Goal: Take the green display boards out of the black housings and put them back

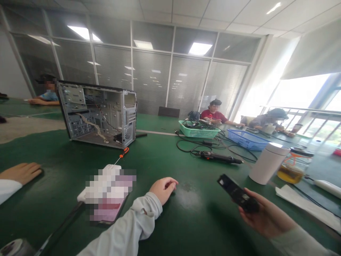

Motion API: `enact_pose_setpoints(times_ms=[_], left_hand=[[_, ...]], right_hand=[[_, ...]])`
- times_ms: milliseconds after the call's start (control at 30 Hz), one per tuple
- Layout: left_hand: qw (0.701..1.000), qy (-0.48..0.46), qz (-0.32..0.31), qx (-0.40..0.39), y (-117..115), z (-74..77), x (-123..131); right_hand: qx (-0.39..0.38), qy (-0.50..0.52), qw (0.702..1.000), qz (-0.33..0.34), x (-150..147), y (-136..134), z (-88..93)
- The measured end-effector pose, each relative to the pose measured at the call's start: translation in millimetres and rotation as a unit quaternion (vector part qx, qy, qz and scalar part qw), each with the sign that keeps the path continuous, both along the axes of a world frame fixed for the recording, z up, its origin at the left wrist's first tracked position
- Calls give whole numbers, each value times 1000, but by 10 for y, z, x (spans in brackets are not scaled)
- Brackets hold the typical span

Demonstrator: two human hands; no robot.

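Note:
My left hand (163, 189) rests on the green table with its fingers loosely curled in, and nothing shows in it. My right hand (262, 211) is raised above the table at the right, its fingers closed on one end of a black rectangular device (236, 193). The device's other end points up and to the left; its exact kind is not clear. Left of my left hand lie a white power strip (103, 185) and a flat purple-pink item (117, 206), both partly blurred. An orange-handled screwdriver (124, 153) lies beyond the strip.
An opened computer case (98, 115) stands at the back left. Cables fill a green basket (199, 132), near a black electric screwdriver (221, 157) and a blue basket (247, 140). A white tumbler (268, 163) and tea jar (293, 167) stand right. Another person's hand (22, 173) rests at left.

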State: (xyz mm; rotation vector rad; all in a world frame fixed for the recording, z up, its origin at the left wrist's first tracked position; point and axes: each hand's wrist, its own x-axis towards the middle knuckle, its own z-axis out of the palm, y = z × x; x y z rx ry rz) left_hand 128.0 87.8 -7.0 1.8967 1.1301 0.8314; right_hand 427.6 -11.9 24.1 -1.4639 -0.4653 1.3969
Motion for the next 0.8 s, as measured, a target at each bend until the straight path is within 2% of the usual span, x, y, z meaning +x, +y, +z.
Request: enact_pose_setpoints(times_ms=[33, 67, 133, 167, 200, 233, 300, 333, 367, 400, 433, 467, 533, 600, 633, 700, 767, 800], left_hand=[[1000, -6, 1, -2, 13, -6, 0], [1000, -16, 4, -8, 29, -15, 0], [998, -50, 20, -32, 66, -42, -1], [994, -84, 33, -55, 84, -58, -1], [990, -113, 47, -76, 100, -74, -2], [984, -137, 60, -93, 113, -88, -3], [975, -181, 64, -116, 126, -106, -5], [971, -198, 59, -122, 126, -109, -6], [967, -214, 51, -127, 125, -108, -5], [964, -229, 44, -132, 122, -104, -3], [962, -234, 42, -134, 119, -99, -1], [962, -233, 43, -134, 118, -92, 1], [962, -231, 46, -137, 119, -80, 3], [962, -233, 53, -133, 123, -71, 1], [961, -236, 58, -129, 124, -68, -2], [960, -244, 64, -120, 123, -63, -7], [958, -251, 65, -121, 116, -52, -6], [958, -252, 65, -124, 109, -44, -3]], right_hand=[[61, -109, 991, 50, -239, 134, -12], [178, -251, 948, 83, -470, 255, -23], [255, -306, 911, 111, -863, 438, -40], [302, -348, 878, 129, -1007, 498, -49], [355, -409, 826, 155, -1111, 540, -60], [415, -488, 747, 181, -1176, 567, -76], [510, -634, 541, 213, -1208, 592, -122], [537, -680, 451, 214, -1190, 598, -149], [553, -704, 395, 206, -1160, 602, -174], [561, -717, 365, 193, -1124, 605, -194], [565, -724, 351, 181, -1090, 607, -207], [568, -724, 351, 172, -1062, 607, -210], [570, -708, 383, 164, -1036, 598, -193], [567, -672, 442, 178, -1054, 573, -161], [560, -646, 485, 186, -1076, 557, -149], [531, -565, 600, 199, -1137, 530, -148], [456, -419, 756, 212, -1196, 525, -178], [389, -315, 835, 229, -1219, 532, -198]])
